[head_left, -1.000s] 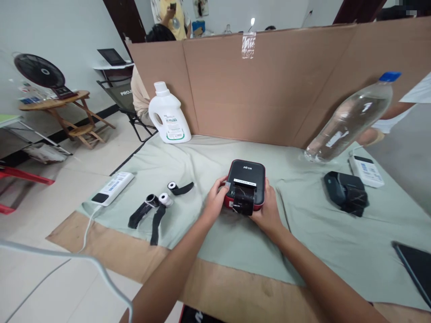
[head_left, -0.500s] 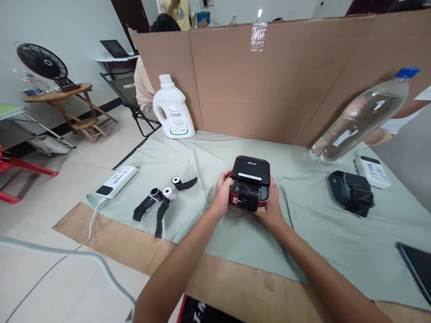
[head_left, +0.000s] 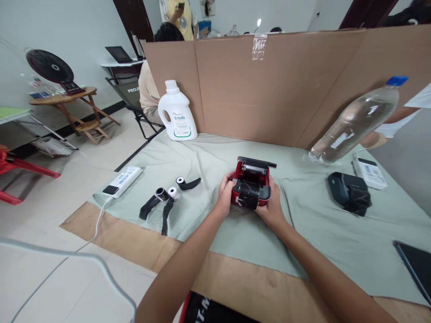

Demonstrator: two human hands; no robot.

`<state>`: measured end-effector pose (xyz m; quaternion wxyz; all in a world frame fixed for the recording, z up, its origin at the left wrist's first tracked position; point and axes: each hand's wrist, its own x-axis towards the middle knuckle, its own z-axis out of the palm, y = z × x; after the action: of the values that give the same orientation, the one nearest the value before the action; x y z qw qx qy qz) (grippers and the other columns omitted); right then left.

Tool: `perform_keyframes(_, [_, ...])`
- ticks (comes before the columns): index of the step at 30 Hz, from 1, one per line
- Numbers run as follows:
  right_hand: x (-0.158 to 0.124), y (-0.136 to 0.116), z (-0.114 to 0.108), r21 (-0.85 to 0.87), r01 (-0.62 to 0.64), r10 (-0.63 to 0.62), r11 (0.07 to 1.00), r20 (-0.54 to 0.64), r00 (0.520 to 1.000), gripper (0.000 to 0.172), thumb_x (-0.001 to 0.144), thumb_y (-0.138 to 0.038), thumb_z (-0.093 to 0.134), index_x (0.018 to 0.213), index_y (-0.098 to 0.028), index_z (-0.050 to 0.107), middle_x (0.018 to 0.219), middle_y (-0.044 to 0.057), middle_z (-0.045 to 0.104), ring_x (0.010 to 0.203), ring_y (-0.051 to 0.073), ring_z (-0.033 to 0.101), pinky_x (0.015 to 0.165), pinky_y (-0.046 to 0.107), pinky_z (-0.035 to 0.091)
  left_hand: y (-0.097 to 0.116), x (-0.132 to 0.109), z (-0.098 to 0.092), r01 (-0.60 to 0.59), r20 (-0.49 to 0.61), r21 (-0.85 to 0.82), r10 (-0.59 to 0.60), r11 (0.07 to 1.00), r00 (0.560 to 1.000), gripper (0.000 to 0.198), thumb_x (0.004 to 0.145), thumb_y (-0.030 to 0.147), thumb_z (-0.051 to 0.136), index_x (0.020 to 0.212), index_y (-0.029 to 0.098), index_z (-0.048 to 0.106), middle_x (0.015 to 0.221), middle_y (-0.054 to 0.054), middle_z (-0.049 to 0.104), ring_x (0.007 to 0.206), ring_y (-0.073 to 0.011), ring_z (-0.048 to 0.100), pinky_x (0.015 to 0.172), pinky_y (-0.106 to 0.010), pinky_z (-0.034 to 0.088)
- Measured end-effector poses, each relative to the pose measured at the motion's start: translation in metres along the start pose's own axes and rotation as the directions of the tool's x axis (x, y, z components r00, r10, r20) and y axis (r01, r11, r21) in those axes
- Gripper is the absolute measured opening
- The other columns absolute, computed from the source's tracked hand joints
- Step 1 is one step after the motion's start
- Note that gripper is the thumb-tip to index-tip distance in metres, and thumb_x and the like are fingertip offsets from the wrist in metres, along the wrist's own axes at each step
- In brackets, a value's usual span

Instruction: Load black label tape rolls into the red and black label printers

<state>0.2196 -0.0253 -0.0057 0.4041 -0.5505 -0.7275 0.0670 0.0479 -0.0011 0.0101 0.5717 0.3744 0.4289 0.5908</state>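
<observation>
A small red and black label printer (head_left: 252, 185) sits on the pale green cloth (head_left: 208, 157), its black lid swung up and open. A strip of black label tape hangs over its front. My left hand (head_left: 225, 195) grips the printer's left side and my right hand (head_left: 272, 207) grips its right side, fingers curled round the body. Three small label rolls (head_left: 172, 194) with black tape tails lie on the cloth to the left of my hands.
A white detergent jug (head_left: 177, 113) stands at the back left before a cardboard screen (head_left: 269, 85). A clear water bottle (head_left: 357, 121), a second black printer (head_left: 350, 193) and two white power strips (head_left: 121, 179) lie around. A dark tablet (head_left: 415, 264) is at right. People sit behind.
The printer's lid has swung from shut to fully open while both hands stayed on its sides. The camera has shifted slightly.
</observation>
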Motion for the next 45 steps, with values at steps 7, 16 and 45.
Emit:
perform_keyframes(7, [-0.002, 0.001, -0.002, 0.111, -0.013, 0.016, 0.994, -0.026, 1.0, 0.1, 0.078, -0.058, 0.068, 0.159, -0.02, 0.023, 0.138, 0.017, 0.051, 0.121, 0.037, 0.05, 0.103, 0.058, 0.043, -0.005, -0.001, -0.004, -0.06, 0.045, -0.013, 0.061, 0.998, 0.997, 0.042, 0.085, 0.033, 0.057, 0.125, 0.019, 0.062, 0.13, -0.008, 0.068, 0.124, -0.0246, 0.06, 0.108, -0.038, 0.046])
perform_keyframes(16, [0.079, -0.002, -0.097, 0.015, -0.024, 0.014, 1.0, 0.462, 0.887, 0.039, 0.095, -0.044, 0.049, 0.115, -0.025, 0.076, 0.117, 0.01, 0.073, 0.096, 0.026, 0.068, 0.082, 0.04, 0.056, -0.01, -0.001, -0.007, -0.11, 0.04, -0.033, 0.111, 0.993, 0.993, 0.044, 0.088, 0.046, 0.062, 0.123, 0.019, 0.064, 0.131, -0.01, 0.068, 0.125, -0.0254, 0.061, 0.11, -0.041, 0.046])
perform_keyframes(45, [0.196, -0.222, 0.067, 0.186, 0.371, -0.41, 0.91, 0.269, 0.872, 0.036, 0.087, -0.01, 0.052, 0.12, -0.02, 0.063, 0.123, 0.011, 0.065, 0.113, 0.025, 0.061, 0.102, 0.043, 0.048, -0.008, 0.003, -0.003, -0.074, -0.012, -0.136, 0.073, 0.988, 0.997, 0.028, 0.083, 0.034, 0.069, 0.106, 0.018, 0.069, 0.107, -0.007, 0.073, 0.106, -0.024, 0.065, 0.099, -0.038, 0.05])
